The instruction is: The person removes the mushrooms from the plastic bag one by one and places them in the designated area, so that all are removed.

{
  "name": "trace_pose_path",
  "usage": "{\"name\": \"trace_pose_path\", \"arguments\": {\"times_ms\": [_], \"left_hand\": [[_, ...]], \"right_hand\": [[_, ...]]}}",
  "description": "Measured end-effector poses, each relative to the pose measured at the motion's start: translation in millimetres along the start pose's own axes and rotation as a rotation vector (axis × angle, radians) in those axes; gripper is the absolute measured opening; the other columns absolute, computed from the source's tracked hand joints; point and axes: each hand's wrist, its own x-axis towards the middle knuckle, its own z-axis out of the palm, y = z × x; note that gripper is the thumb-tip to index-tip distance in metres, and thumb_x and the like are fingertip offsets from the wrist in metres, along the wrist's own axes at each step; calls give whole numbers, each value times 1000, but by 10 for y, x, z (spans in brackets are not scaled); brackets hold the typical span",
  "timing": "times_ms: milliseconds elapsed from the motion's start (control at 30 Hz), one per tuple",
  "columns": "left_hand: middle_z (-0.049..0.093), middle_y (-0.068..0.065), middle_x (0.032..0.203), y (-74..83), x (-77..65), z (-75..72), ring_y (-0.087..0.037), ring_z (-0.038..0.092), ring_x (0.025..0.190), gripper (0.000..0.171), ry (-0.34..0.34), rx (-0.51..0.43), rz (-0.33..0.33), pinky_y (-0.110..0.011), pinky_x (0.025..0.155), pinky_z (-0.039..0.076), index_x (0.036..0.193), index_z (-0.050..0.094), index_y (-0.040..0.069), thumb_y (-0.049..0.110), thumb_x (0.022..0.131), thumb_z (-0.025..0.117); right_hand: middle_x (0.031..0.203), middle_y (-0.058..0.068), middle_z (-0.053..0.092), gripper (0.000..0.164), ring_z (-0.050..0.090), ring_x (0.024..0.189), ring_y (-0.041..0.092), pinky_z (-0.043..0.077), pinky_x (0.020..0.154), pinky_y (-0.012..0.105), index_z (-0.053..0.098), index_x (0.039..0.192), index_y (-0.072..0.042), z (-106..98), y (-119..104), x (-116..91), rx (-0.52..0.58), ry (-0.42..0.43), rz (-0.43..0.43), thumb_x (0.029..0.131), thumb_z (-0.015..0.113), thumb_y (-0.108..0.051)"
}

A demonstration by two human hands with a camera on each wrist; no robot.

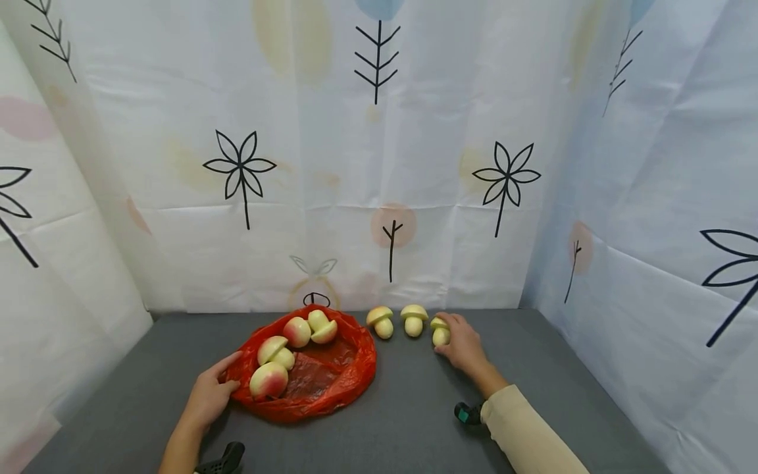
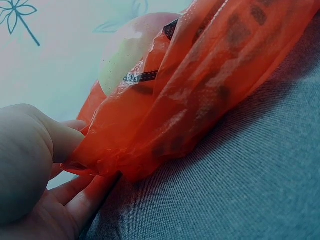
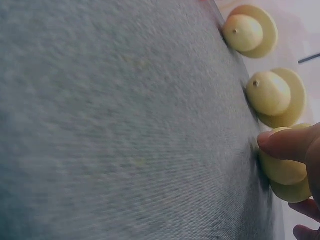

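A red plastic bag (image 1: 361, 368) lies spread open on the table, with several pale yellow toy mushrooms with pinkish caps inside, one mushroom (image 1: 269, 380) near its left rim. My left hand (image 1: 208, 395) pinches that left rim, thumb on the inner side; the left wrist view shows the crumpled film (image 2: 165, 110) between thumb and fingers. To the bag's right, my right hand (image 1: 464, 345) grips a toy mushroom (image 1: 440, 332), its thumb across the piece (image 3: 282, 167) in the right wrist view. Part of this mushroom is hidden by the fingers.
Two more toy mushrooms, one (image 1: 380, 321) by the bag and another (image 1: 414, 320) beside it, stand in a row with the held one near the table's back edge. Patterned white curtains (image 1: 355, 164) enclose the grey table (image 1: 414, 421) at the back and sides.
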Motion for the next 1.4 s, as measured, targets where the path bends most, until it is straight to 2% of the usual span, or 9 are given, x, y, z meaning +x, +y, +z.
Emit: {"name": "trace_pose_path", "arguments": {"times_ms": [167,600,1000,1400], "left_hand": [[28,-34,149,-3,10,-3,-49,22,138,60,7,6,0,-62,109,21,148,36,1,-3,90,49],[29,-34,148,-4,2,-9,-49,23,137,60,17,27,6,-62,109,21,148,37,1,-3,90,50],[30,-33,149,-30,21,6,-48,23,138,60,17,10,8,-61,109,21,148,37,0,-5,90,51],[29,-34,148,-27,21,3,-49,23,137,59,14,15,6,-61,109,21,148,38,0,-4,90,50]], "right_hand": [[134,20,49,74,52,114,43,42,87,61,53,138,-13,13,49,64,41,21,45,72,86,-15],[136,19,47,73,49,115,44,40,89,62,51,140,-11,66,33,186,88,44,73,75,84,-15],[142,19,43,77,46,119,44,37,92,62,45,146,-14,90,25,210,92,23,84,78,82,-17],[151,21,32,84,39,127,47,34,96,65,39,150,-16,55,6,197,62,-11,96,79,81,-21]]}}
